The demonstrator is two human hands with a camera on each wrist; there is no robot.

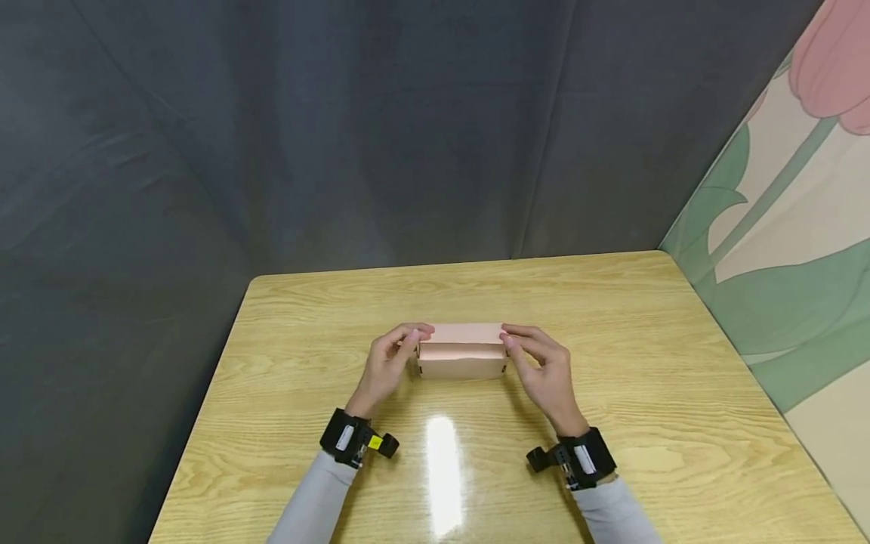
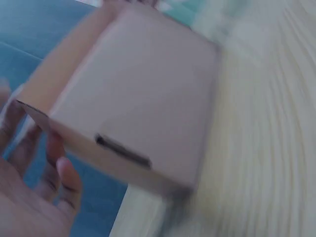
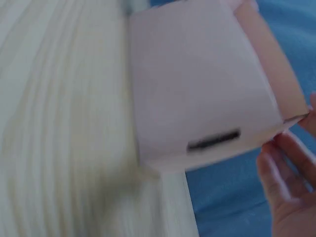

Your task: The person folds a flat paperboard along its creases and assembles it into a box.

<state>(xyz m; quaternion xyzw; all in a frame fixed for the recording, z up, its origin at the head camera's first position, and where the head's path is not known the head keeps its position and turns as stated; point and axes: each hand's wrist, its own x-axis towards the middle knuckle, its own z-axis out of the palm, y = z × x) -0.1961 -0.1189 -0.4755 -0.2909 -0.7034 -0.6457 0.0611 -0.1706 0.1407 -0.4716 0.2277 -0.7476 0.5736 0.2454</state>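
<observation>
A small pinkish cardboard box (image 1: pixel 462 369) stands on the table in the head view, its lid (image 1: pixel 469 333) raised a little above the front wall. My left hand (image 1: pixel 384 366) pinches the lid's left end with thumb and fingers. At the opposite end, my right hand (image 1: pixel 547 373) holds the lid in the same way. The left wrist view shows the box (image 2: pixel 143 94) blurred, with a dark slot near its side edge. A similar slot marks the box (image 3: pixel 197 84) in the right wrist view. What lies inside the box is hidden.
The light wood-grain table (image 1: pixel 306 317) reaches back to a dark curtain (image 1: pixel 408 136). On the right hangs a cloth with a tulip print (image 1: pixel 782 302). A bright light reflection lies on the tabletop in front of the box.
</observation>
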